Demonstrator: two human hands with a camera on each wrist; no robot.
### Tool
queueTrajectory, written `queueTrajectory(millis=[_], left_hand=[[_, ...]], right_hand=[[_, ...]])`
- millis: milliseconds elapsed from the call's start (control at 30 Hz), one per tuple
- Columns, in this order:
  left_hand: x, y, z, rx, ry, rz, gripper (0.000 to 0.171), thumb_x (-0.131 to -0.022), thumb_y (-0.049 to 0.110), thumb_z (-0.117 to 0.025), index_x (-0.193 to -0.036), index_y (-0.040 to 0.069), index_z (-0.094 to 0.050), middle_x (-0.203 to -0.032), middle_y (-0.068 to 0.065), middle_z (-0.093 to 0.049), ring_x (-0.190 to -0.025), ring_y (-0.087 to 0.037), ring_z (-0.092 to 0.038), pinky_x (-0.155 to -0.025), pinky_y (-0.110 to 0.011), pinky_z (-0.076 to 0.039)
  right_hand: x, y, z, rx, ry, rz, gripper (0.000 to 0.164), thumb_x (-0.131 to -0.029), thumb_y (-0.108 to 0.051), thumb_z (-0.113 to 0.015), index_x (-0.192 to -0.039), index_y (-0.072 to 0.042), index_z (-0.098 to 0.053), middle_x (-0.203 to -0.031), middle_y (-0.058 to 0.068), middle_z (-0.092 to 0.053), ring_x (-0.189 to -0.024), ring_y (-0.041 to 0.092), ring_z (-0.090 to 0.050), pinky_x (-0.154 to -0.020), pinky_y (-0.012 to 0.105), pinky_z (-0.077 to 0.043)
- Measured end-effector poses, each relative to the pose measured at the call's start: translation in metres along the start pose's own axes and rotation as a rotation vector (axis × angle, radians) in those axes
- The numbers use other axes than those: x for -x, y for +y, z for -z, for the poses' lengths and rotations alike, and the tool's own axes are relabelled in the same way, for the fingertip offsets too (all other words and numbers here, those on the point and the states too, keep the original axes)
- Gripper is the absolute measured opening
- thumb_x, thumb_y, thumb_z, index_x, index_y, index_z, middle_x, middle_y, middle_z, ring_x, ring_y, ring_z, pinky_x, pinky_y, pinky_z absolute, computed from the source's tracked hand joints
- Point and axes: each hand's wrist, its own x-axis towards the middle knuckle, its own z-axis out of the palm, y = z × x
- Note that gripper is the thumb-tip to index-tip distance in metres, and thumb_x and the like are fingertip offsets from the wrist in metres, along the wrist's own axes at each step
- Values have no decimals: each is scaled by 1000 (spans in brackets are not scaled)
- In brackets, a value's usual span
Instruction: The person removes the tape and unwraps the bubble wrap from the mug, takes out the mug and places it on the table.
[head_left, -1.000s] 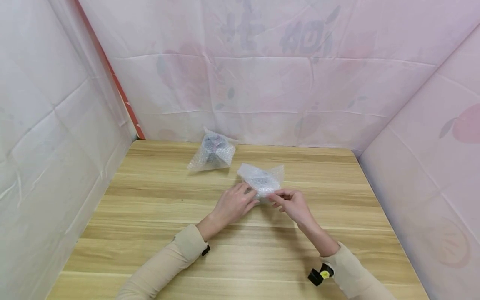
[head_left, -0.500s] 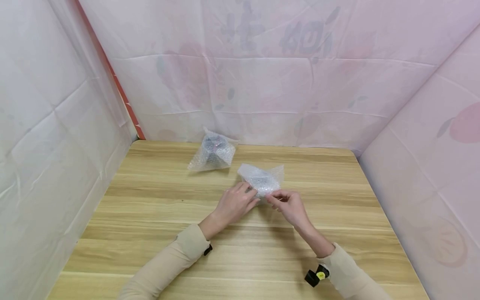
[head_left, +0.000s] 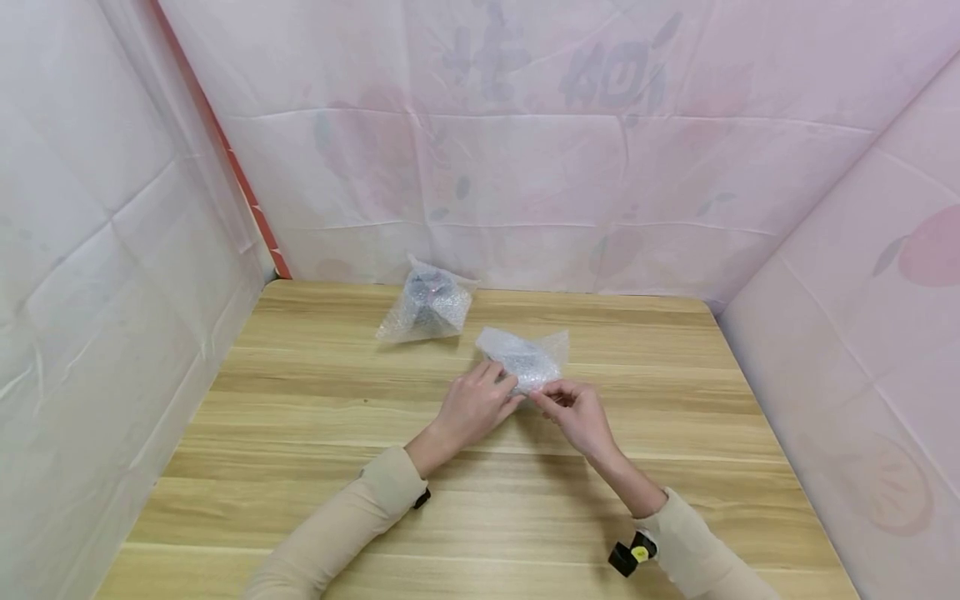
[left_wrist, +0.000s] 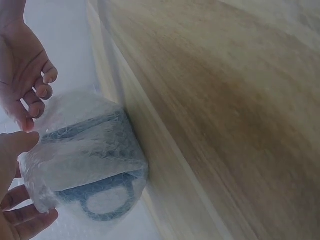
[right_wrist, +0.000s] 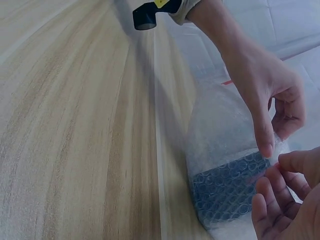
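1. Drapes (head_left: 525, 183) rise at 9, 12 and 3 o'clock around the wooden table (head_left: 300, 442), pale and pinkish, with a red strip (head_left: 236, 167) at 10 o'clock.
2. And there's the second parcel (head_left: 435, 307), bubble-wrapped, up at 10 o'clock from the near parcel (head_left: 525, 354), well within sight and apart from both hands.
3. Down at 5 o'clock from the right hand (head_left: 583, 417), a black wrist camera (head_left: 622, 558) juts from the cuff, clear of the work.
4. What's in the way? The fingers themselves, covering part of the near parcel's front edge in the head view.
5. Now the near parcel: mid-table, at 2 o'clock from the left hand (head_left: 474, 402) and 10 o'clock from the right. The left wrist view shows a dark blue item (left_wrist: 100, 186) through the wrap, complete with a handle-like loop.
6. Left hand grips the wrap, fingers bent, thumb tucked in on the near side.
7. Right hand pinches thumb to forefinger at the wrap's near edge, practically no gap; exactly which bit it has is too small to tell.
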Motion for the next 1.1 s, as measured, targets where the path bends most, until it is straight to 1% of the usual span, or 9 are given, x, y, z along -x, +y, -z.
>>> queueTrajectory(millis=[133,333,500,600,733,800,933,1100], left_hand=[[-1,1,-3,-27,23,-7,29,-92,45,-81,-93,18,-69,-98,0,-72,-90,-14,-70,-67,-21,-62],[-1,2,-5,-36,28,0,29,-91,44,-82,-94,19,-69,-99,0,-72,-91,-14,-69,-67,-21,-62],[-2,3,-5,-33,33,12,28,-90,42,-83,-94,18,-69,-99,0,-72,-92,-15,-69,-67,-22,-62],[-2,2,-5,-19,39,20,28,-89,40,-84,-93,17,-68,-97,0,-71,-91,-15,-69,-66,-22,-62],[-3,2,-5,-10,40,26,27,-89,37,-85,-93,17,-68,-95,1,-69,-90,-15,-68,-66,-23,-62],[-3,1,-5,-14,40,24,26,-89,37,-85,-93,18,-68,-95,1,-70,-90,-14,-69,-67,-22,-62],[-3,2,-4,-15,36,17,26,-91,39,-83,-94,18,-68,-96,0,-71,-91,-15,-69,-69,-23,-63],[-2,3,-4,-14,35,12,26,-91,39,-82,-95,18,-68,-98,0,-71,-92,-15,-69,-68,-23,-63]], right_hand=[[1,-1,0,0,-1,1,15,-96,-11,-77,-94,4,-77,-86,28,-71,-66,13,-62,-56,18,-49],[1,-2,0,2,-14,5,17,-97,-11,-76,-96,6,-77,-83,25,-70,-65,16,-62,-56,18,-47],[2,-4,0,-2,-23,-6,21,-97,-12,-76,-98,9,-75,-79,18,-70,-66,15,-61,-56,18,-47],[3,-6,1,-12,-51,6,21,-98,-15,-75,-97,6,-76,-81,16,-70,-68,15,-61,-58,22,-51],[4,-9,2,-28,-90,19,21,-100,-17,-73,-95,3,-76,-85,19,-71,-70,16,-62,-62,26,-55],[4,-10,2,-30,-98,15,21,-100,-17,-73,-95,3,-76,-86,20,-71,-70,15,-62,-62,26,-55],[4,-10,3,-47,-103,-23,22,-100,-17,-73,-98,5,-75,-90,20,-72,-73,12,-63,-67,27,-58],[4,-8,6,-79,-113,-66,23,-100,-16,-73,-103,7,-74,-91,17,-72,-74,12,-65,-69,27,-61]])
